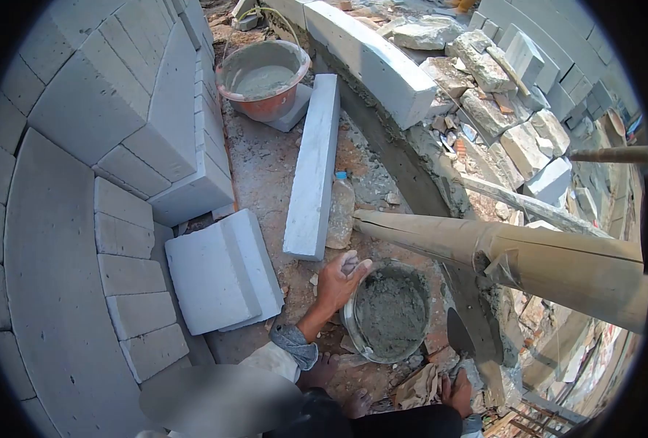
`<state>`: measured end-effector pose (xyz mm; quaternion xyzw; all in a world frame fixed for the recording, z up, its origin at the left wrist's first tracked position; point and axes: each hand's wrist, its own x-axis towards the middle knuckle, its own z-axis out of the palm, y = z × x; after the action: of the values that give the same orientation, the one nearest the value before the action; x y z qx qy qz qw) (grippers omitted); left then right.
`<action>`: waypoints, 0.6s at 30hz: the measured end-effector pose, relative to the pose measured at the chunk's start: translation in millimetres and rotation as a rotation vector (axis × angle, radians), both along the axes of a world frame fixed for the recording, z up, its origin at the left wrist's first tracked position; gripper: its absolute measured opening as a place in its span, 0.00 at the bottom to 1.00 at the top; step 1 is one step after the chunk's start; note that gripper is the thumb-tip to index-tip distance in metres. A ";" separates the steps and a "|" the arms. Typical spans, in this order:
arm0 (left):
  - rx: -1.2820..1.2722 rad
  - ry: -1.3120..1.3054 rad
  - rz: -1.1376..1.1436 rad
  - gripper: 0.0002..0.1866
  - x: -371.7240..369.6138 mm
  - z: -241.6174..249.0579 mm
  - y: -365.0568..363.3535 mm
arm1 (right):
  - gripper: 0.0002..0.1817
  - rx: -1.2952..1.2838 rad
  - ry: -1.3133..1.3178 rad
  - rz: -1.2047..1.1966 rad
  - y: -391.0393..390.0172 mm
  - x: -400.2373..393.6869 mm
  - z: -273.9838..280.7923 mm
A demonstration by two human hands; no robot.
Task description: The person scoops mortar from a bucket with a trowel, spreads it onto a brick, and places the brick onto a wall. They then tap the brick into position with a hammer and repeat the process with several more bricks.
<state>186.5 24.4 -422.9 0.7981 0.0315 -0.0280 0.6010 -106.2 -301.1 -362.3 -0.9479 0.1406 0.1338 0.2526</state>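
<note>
My left hand [338, 282] is beside the left rim of a round bucket [348, 321] of grey mortar [391, 310]. Its fingers are bent but apart, with nothing visible between them. Low on the right, my right hand [457, 394] is closed, next to crumpled brown paper [417, 387]. Just above it, a dark, rounded trowel blade [460, 337] lies over the mortar-covered wall edge; the handle is mostly hidden. A plastic bottle with a blue cap [341, 212] stands behind the left hand, beside a long white block [314, 168].
A bamboo pole [557, 263] crosses on the right, above the mortar bed [404, 179]. Pale blocks [214, 274] stand at left, near a stacked block wall [54, 241]. An orange tub [269, 102] of mortar sits farther back. Broken rubble [503, 117] lies beyond the wall.
</note>
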 end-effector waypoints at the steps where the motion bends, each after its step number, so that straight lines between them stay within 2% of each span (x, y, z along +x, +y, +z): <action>1: 0.023 0.036 0.092 0.28 2.7 9.3 7.0 | 0.19 0.003 -0.040 -0.016 2.7 1.4 19.2; 2: 0.045 0.070 0.179 0.28 6.1 20.7 16.0 | 0.21 0.124 0.019 -0.114 7.1 4.2 40.0; 3: 0.068 0.102 0.261 0.29 9.3 32.7 24.0 | 0.21 0.096 0.044 -0.116 5.9 0.8 50.7; 6: 0.435 -0.058 0.415 0.36 17.8 52.6 47.9 | 0.22 0.067 0.114 -0.152 9.6 -31.1 79.1; 9: 0.642 0.040 0.371 0.53 38.3 75.6 58.0 | 0.23 0.084 0.283 -0.112 18.4 -46.6 122.1; 12: 0.604 0.240 0.267 0.65 54.6 55.7 68.1 | 0.19 0.183 0.324 -0.156 38.7 -34.6 171.0; 15: 0.555 0.475 0.113 0.68 66.0 61.5 72.3 | 0.19 0.228 0.241 -0.108 51.7 -15.2 197.7; 18: 0.600 0.496 0.108 0.68 70.0 59.3 71.0 | 0.19 0.296 0.352 -0.207 75.4 26.0 229.8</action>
<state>256.5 95.3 -363.6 0.9045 0.2244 -0.1779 0.3160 -80.2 -225.7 -132.5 -0.8433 0.2578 0.2893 0.3725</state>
